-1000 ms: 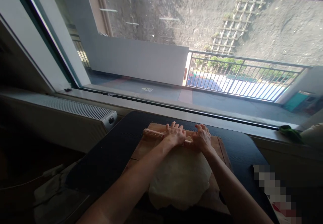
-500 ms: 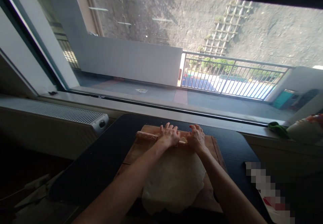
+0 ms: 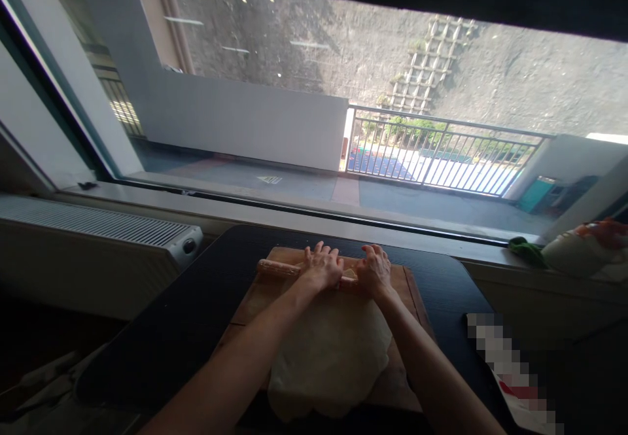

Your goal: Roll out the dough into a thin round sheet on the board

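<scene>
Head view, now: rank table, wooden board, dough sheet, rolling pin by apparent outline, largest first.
1. Black table
2. Wooden board, though the dough covers much of it
3. Dough sheet, close to the board in size and partly behind the forearms
4. Rolling pin, partly hidden by the hands

Your bare forearms, left [image 3: 250,350] and right [image 3: 424,343], reached forward, converging. Left hand [image 3: 322,266] was palm down, fingers spread, pointing ahead. Right hand [image 3: 375,268] sat just beside it, apart, fingers bent and angled left, palm hidden. Both hands roughly level.
</scene>
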### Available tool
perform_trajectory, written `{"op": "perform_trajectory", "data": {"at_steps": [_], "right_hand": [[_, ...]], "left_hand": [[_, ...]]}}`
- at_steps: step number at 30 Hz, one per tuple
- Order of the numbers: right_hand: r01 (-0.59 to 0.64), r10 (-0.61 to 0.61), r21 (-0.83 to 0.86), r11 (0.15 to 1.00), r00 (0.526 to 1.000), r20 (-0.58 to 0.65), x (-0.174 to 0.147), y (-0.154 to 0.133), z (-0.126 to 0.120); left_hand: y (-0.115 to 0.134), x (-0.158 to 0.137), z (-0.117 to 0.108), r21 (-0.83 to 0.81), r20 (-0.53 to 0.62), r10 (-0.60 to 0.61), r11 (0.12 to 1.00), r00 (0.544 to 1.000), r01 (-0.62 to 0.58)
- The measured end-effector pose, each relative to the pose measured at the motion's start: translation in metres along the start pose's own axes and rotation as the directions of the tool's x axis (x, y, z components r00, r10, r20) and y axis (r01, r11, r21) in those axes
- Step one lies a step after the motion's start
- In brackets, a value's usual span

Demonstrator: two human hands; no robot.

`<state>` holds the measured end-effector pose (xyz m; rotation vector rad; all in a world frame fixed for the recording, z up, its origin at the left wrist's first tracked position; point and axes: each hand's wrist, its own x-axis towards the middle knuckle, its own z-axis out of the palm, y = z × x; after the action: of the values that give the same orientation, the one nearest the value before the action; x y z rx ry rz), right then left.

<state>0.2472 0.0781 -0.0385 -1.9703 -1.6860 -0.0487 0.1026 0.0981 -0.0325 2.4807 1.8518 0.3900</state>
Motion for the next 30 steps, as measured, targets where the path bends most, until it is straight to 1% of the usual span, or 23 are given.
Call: {"op": "perform_trajectory", "data": {"at_steps": [5,10,17,25,30], "right_hand": [[0.005,-0.005,-0.004,1.000,1.000,0.015,-0.0005,-0.0008,-0.0017],[0.006,-0.006,-0.005,1.000,1.000,0.017,-0.0006,-0.0001,-0.0013],[-0.007,0.007,-0.001,1.000,1.000,0.011,-0.0006,0.0003,0.0005],[-0.002,0.001,0.006,1.000,1.000,0.021,-0.0006,0.0003,-0.0004],[-0.001,0.001,0.003,1.000,1.000,0.020,-0.0006,0.0002,-0.0013]], "left_hand": [[0.0005,-0.0004,-0.0012,0.013,0.007,0.006,1.000,1.000,-0.006],[0.0013,0.0000,-0.0019,0.015,0.041,-0.011,1.000,0.999,0.010],[0.0004,0.0012,0.0019,0.016,0.020,-0.009,1.000,1.000,0.009],[0.0027,-0.0022,-0.0070,0.013,0.044,-0.020,1.000,0.999,0.019],[0.0033,-0.0018,-0.0064,0.016,0.049,-0.032,0.999,0.998,0.031]]}}
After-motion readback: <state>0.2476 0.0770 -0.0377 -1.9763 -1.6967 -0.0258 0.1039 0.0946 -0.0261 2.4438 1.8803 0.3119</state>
